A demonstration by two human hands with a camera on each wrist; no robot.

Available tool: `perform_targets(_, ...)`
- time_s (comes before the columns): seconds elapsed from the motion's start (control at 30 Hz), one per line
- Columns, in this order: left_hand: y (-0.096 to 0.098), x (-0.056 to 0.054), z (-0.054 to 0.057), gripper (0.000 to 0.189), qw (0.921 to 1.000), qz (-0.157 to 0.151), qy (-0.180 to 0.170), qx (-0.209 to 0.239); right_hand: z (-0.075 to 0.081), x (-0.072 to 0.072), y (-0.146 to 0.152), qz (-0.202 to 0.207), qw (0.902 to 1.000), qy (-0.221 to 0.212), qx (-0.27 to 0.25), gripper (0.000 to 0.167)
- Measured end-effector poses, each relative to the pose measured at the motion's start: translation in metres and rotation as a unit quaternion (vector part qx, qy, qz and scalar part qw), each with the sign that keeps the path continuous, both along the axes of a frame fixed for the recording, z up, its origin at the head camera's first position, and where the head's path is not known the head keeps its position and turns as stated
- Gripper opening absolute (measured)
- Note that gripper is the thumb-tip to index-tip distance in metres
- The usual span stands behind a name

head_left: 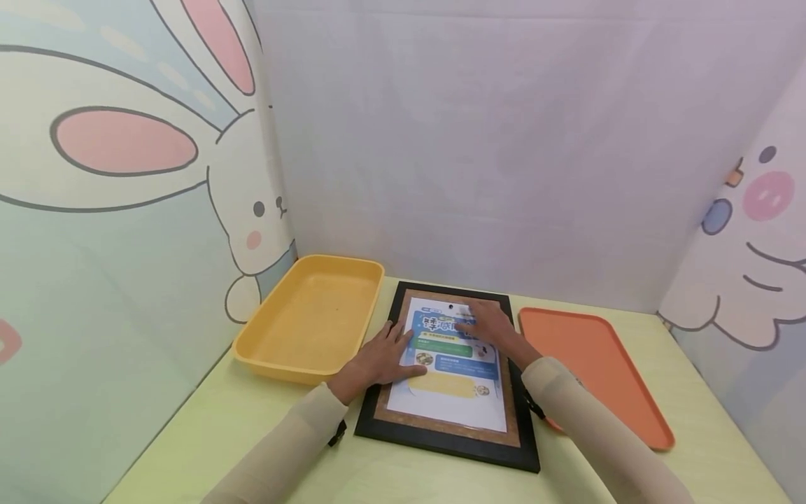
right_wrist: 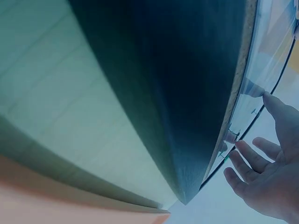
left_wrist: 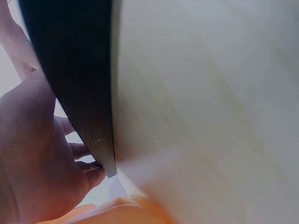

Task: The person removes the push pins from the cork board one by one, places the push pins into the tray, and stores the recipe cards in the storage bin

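Observation:
A printed sheet (head_left: 460,406) with colourful text panels lies on a brown backing board (head_left: 380,409) inside a black picture frame (head_left: 450,451). My left hand (head_left: 387,353) rests on the sheet's left side, fingers and thumb spread. In the left wrist view, fingers of the left hand (left_wrist: 37,154) show beyond the frame's dark side (left_wrist: 70,60). Over the sheet's upper right part lies my right hand (head_left: 488,323), covering some of the print. The right wrist view shows the right hand (right_wrist: 271,177) with loosely extended fingers, fingertips right at the sheet's glossy surface (right_wrist: 254,88).
To the left of the frame stands a deep yellow tray (head_left: 315,315). A shallow orange tray (head_left: 585,357) lies on the right, partly behind my right forearm. Fabric walls (head_left: 472,140) with cartoon animals enclose the pale yellow-green table (head_left: 189,434) at the back and sides.

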State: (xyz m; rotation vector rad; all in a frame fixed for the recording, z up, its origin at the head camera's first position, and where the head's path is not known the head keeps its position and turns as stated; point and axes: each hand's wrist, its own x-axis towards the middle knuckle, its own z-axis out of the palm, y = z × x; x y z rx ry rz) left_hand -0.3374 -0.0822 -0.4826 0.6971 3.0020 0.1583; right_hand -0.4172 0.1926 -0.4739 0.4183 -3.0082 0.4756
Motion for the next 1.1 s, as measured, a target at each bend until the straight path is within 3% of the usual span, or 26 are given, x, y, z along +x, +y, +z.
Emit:
perform_targets(0.5,0.004,0.0,0.0,0.101,0.9999,-0.003,0.013,-0.005,-0.002,-0.011,-0.001,-0.017,0.9996,-0.023,0.005,0.073)
perform_targets(0.73,0.002,0.001,0.002,0.101,1.0,0.002,0.002,-0.003,-0.002,-0.015,-0.003,-0.008,0.9995,-0.027,-0.017,0.06)
perform_targets(1.1,0.0,-0.001,0.001,0.101,0.9999,0.009,-0.001,-0.009,-0.006,-0.033,-0.004,0.003,0.9985,-0.033,-0.043,0.051)
